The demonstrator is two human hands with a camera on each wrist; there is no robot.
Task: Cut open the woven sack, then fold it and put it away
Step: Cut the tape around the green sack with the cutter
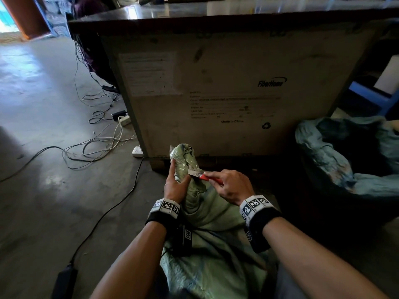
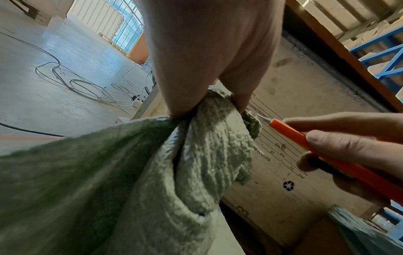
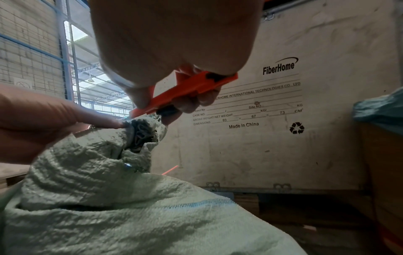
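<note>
**Sack neck under the blade; cut not yet through**

We found the green woven sack (image 1: 207, 223) lying near, across the person's lap, its bunched neck raised toward the crate. The left hand (image 1: 176, 185) was clamped round that neck, forefinger laid straight along its left side. The right hand (image 1: 232, 185) gripped an orange utility knife (image 1: 207, 178), the short blade set against the right side of the neck, just above the left-hand grip.

In our judgement the cut should run away from the holding fingers, with the neck kept taut and the stroke short; the left forefinger sat close to the blade and was the chief hazard.

The sack was closed at the neck, so its contents could not be seen. To the far right stood a bin lined with a blue-green bag (image 1: 345, 160), mouth open, interior dark; we could not tell what it held. Behind stood a large printed wooden crate (image 1: 226, 93), shut. Loose cables (image 1: 97, 145) lay on the floor to the left.
</note>
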